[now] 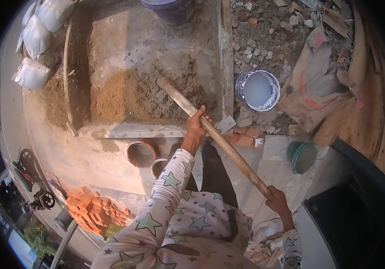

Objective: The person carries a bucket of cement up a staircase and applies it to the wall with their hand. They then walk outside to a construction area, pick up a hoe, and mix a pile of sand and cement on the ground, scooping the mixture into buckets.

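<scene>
Left hand (197,124) and right hand (278,201) are gripping a long tan wooden handle (232,154); rightward overswinging could be toppling the purple-white bucket (242,96).

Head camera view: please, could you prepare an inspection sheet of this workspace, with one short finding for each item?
Surface: a board-edged bed carries damp-looking grey mix beside brownish sand.
Job's things: a wooden handle slants with its far end at the mix; no tool head can be made out.
Clutter: rubble and a torn sack lie to the right, near a dark bucket of whitish liquid.
Hands: left hand and right hand both grip the handle, the left farther forward.
Cables: nothing seen.
Surroundings: white sacks and a brick pile at left.
</scene>
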Demonstrator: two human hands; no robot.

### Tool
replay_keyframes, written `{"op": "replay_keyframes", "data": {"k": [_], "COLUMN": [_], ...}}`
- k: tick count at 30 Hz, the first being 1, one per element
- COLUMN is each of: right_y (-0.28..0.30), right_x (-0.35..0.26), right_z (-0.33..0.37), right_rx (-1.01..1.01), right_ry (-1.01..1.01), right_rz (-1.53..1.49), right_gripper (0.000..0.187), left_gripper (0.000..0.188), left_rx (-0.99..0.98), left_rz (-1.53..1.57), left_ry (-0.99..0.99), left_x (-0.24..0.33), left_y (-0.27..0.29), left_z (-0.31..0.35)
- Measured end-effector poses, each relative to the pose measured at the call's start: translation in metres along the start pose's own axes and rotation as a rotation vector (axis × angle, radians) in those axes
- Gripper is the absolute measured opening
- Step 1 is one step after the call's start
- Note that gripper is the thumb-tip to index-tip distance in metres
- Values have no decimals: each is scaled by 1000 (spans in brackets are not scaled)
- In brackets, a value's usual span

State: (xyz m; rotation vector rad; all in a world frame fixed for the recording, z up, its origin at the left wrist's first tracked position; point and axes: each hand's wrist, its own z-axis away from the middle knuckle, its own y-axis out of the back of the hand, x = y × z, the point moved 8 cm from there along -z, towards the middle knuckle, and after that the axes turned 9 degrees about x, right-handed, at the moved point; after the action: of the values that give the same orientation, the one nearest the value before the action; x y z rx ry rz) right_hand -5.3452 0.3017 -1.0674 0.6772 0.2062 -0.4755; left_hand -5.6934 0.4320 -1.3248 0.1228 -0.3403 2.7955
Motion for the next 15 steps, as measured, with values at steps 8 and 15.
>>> {"op": "replay_keyframes", "data": {"k": [8, 15], "right_y": [-88, -87], "right_x": [140, 141], "right_z": [-50, -75], "right_rx": [167, 117], "right_ry": [-3, -17], "right_rz": [99, 40], "right_gripper": [31, 36], "left_gripper": [25, 26], "left_rx": [-141, -176], "left_rz": [-61, -107], "left_ry": [-88, -127], "left_x": [-35, -22], "left_y": [2, -12], "left_z": [76, 75]}}
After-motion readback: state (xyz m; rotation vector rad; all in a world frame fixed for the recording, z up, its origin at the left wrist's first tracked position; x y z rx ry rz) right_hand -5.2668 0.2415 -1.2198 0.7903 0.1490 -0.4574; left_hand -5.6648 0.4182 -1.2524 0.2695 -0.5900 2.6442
